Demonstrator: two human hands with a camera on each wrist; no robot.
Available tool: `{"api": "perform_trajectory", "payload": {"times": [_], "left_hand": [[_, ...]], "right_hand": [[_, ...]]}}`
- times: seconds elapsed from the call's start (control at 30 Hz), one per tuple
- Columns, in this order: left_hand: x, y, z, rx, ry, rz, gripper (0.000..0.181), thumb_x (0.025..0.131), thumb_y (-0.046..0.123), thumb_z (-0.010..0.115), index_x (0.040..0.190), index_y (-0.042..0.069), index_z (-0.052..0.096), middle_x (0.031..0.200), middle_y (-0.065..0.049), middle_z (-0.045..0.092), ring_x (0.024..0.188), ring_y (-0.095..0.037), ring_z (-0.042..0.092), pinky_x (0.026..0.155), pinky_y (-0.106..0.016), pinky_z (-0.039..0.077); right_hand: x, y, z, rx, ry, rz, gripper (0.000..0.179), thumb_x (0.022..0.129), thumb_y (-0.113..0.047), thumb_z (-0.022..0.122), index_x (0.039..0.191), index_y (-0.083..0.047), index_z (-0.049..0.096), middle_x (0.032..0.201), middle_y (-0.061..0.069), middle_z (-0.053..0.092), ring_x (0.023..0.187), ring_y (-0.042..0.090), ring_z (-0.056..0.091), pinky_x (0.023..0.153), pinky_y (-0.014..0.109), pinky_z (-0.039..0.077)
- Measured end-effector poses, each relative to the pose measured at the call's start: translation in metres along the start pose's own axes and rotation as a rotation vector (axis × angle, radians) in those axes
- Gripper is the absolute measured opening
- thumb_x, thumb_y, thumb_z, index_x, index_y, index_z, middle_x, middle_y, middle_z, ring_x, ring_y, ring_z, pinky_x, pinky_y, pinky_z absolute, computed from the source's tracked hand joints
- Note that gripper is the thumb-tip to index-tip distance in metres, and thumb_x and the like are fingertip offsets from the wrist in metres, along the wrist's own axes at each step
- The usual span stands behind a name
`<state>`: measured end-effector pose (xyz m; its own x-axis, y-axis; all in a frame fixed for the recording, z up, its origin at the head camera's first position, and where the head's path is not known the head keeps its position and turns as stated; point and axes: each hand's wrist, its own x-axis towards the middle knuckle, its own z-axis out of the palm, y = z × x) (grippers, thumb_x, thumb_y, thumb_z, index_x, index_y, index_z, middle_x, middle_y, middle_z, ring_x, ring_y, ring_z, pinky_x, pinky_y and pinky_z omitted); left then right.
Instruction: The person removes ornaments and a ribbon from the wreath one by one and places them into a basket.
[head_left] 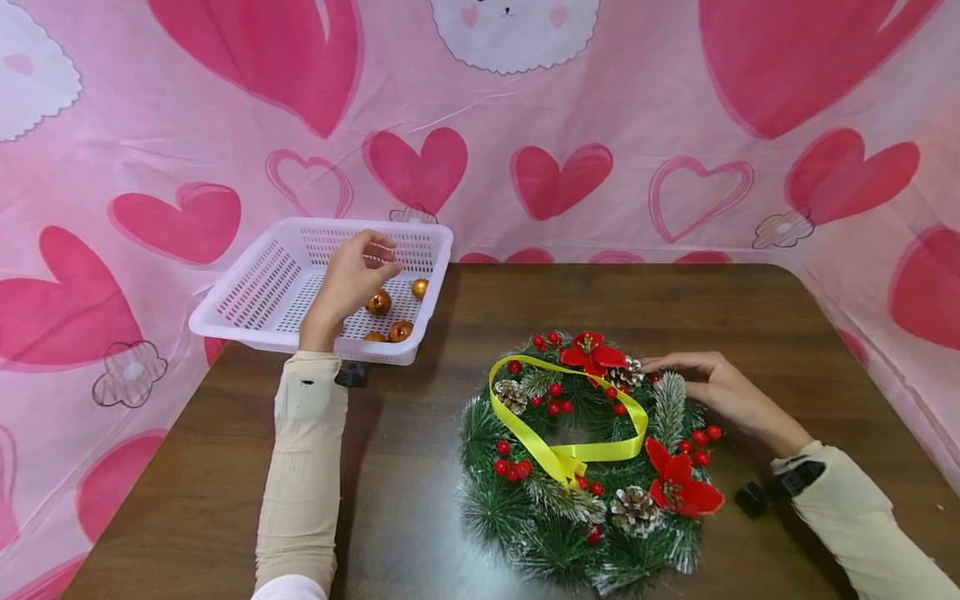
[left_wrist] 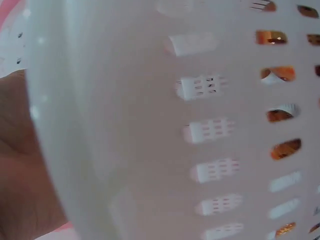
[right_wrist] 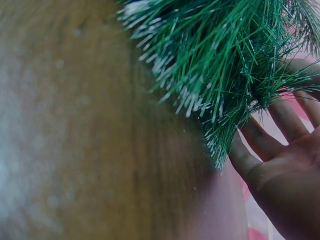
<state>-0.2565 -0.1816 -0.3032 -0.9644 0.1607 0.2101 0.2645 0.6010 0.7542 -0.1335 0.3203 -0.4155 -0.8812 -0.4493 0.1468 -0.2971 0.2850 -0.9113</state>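
Observation:
My left hand [head_left: 351, 279] hangs over a white plastic basket [head_left: 258, 340], with thumb and fingers loosely bent and a gap between their tips. Nothing shows in that gap. Several shiny copper-gold ball ornaments [head_left: 378, 302] lie in the basket's right half, below and beside the hand. In the left wrist view the basket wall [left_wrist: 120, 125] covers most of the hand. My right hand [head_left: 731, 398] rests against the far right edge of a green Christmas wreath [head_left: 495, 508], fingers extended and touching its needles [right_wrist: 215, 75]. A yellow ribbon [head_left: 528, 429] loops over the wreath.
Red poinsettias [head_left: 681, 483], red berries [head_left: 512, 468] and frosted pinecones [head_left: 636, 510] decorate the wreath. It lies on a dark wooden table [head_left: 405, 500], with the basket at the far left corner. A pink heart-patterned cloth [head_left: 480, 108] hangs behind.

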Motion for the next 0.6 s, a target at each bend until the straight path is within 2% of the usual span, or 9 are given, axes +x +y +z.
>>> {"api": "perform_trajectory", "payload": {"times": [0.17,0.27,0.37,0.43,0.5,0.6], "left_hand": [[-0.005,0.013,0.003,0.036,-0.008,0.059,0.035,0.093,0.013,0.069,0.123,0.0,0.057,0.118,-0.02,0.065,0.107,-0.035,0.064,0.092,-0.049,0.052],[-0.01,0.03,0.009,0.033,-0.013,0.116,0.034,0.093,0.012,0.069,0.122,0.0,0.058,0.116,-0.02,0.066,0.105,-0.034,0.065,0.093,-0.048,0.052],[-0.016,0.05,0.021,0.014,-0.037,0.206,0.032,0.093,0.011,0.068,0.121,-0.001,0.059,0.113,-0.018,0.067,0.102,-0.031,0.066,0.093,-0.046,0.053],[-0.023,0.062,0.031,0.011,-0.071,0.275,0.03,0.093,0.011,0.068,0.12,0.0,0.06,0.11,-0.015,0.069,0.1,-0.027,0.067,0.09,-0.042,0.054],[-0.032,0.071,0.043,0.016,-0.123,0.34,0.028,0.093,0.011,0.069,0.118,0.001,0.061,0.107,-0.012,0.07,0.097,-0.023,0.067,0.088,-0.039,0.054],[-0.051,0.077,0.061,0.047,-0.194,0.427,0.023,0.094,0.012,0.069,0.115,0.004,0.063,0.104,-0.007,0.069,0.093,-0.019,0.067,0.083,-0.037,0.055]], "right_hand": [[-0.003,0.001,0.001,-0.01,-0.004,-0.007,0.03,0.095,0.007,0.056,0.124,0.004,0.066,0.127,-0.001,0.068,0.119,0.005,0.059,0.093,0.019,0.048],[-0.003,-0.001,0.001,-0.036,-0.001,-0.019,0.031,0.095,0.008,0.056,0.123,0.003,0.067,0.128,0.001,0.068,0.119,0.005,0.059,0.093,0.017,0.048],[-0.002,-0.006,-0.001,-0.096,0.014,-0.026,0.036,0.092,0.012,0.055,0.122,0.0,0.068,0.129,0.004,0.067,0.12,0.003,0.058,0.092,0.016,0.048],[-0.001,-0.01,-0.002,-0.147,0.022,-0.024,0.043,0.088,0.016,0.053,0.122,-0.003,0.069,0.131,0.007,0.066,0.12,0.001,0.057,0.085,0.017,0.048],[0.0,-0.016,-0.002,-0.174,0.027,-0.01,0.048,0.085,0.019,0.05,0.122,-0.006,0.07,0.133,0.01,0.064,0.119,0.0,0.057,0.07,0.021,0.049],[-0.003,-0.029,0.0,-0.206,0.049,0.008,0.046,0.088,0.017,0.052,0.123,-0.007,0.069,0.134,0.012,0.063,0.118,0.001,0.057,0.059,0.029,0.045]]}}
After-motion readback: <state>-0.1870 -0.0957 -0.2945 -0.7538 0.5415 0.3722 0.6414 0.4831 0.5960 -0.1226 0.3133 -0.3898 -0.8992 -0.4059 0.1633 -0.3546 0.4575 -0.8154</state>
